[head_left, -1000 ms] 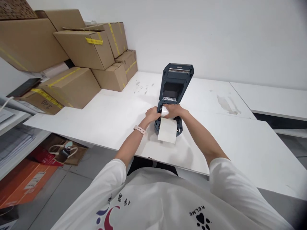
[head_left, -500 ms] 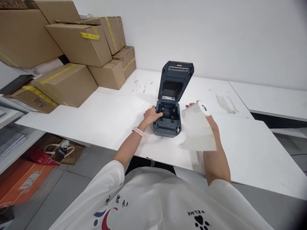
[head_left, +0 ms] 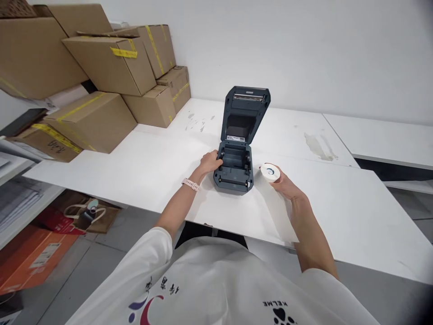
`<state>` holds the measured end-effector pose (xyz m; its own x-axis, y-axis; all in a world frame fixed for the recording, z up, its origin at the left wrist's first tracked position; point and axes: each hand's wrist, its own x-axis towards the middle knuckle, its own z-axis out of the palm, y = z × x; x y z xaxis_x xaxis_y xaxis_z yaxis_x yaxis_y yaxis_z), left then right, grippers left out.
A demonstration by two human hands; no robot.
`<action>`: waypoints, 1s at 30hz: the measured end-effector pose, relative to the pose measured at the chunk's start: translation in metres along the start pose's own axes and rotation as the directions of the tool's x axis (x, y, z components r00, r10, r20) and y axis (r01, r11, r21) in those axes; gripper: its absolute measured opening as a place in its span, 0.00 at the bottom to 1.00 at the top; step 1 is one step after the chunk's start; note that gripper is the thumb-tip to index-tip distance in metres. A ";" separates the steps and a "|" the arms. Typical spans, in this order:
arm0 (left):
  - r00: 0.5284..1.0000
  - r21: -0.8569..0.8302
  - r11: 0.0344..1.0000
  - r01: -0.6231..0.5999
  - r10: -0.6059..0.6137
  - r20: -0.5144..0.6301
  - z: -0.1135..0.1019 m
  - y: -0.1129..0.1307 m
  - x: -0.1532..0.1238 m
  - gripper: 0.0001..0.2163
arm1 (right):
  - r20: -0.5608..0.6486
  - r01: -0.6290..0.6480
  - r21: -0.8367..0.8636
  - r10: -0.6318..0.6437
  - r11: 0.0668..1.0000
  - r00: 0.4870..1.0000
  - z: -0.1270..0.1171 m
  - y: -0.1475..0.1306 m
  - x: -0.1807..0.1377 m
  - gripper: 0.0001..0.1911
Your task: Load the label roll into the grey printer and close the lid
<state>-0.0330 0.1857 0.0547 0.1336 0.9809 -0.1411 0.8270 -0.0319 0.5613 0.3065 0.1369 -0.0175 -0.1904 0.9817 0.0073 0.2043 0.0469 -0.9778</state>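
Note:
A dark grey label printer point(head_left: 233, 174) stands on the white table with its lid point(head_left: 245, 113) tilted up. Its roll bay shows, with the two roll holders spread toward the side walls. My left hand point(head_left: 210, 162) grips the printer's left side, thumb over the rim near the left holder. To the right of the printer, my right hand point(head_left: 286, 184) is wrapped round a roll of white label paper point(head_left: 270, 172). The roll's end faces up, showing a blue-rimmed core. A loose strip of paper point(head_left: 279, 210) trails from it toward the table's front edge.
Cardboard boxes point(head_left: 101, 63) with yellow tape are stacked at the table's left end. The white table point(head_left: 162, 171) meets a white wall behind. A second table point(head_left: 389, 140) adjoins at right. On the floor at left are an orange box point(head_left: 37, 257) and a paper bag point(head_left: 96, 216).
My right hand has lowered the paper roll toward me and left, turning its end upward, and the strip hangs lower. Inside the printer, the roll holders have moved apart. My left hand stays on the printer.

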 end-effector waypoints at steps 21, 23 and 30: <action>0.999 -0.072 0.997 0.036 -0.037 -0.016 0.002 0.001 -0.005 0.22 | 0.363 0.303 -0.889 0.125 0.344 0.923 0.103 -0.151 0.106 0.39; 0.999 -0.085 0.996 0.038 -0.039 -0.013 0.001 0.002 -0.006 0.22 | 0.367 0.305 -0.892 0.142 0.332 0.919 0.106 -0.144 0.108 0.38; 0.999 -0.148 0.989 0.027 -0.030 -0.015 0.003 -0.002 -0.006 0.23 | 0.379 0.339 -0.889 0.080 0.308 0.922 0.109 -0.128 0.104 0.41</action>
<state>-0.0337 0.1794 0.0523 0.1007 0.9842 -0.1458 0.7403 0.0238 0.6719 0.1560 0.2127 0.0851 -0.5228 0.8391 -0.1504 0.8523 0.5110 -0.1119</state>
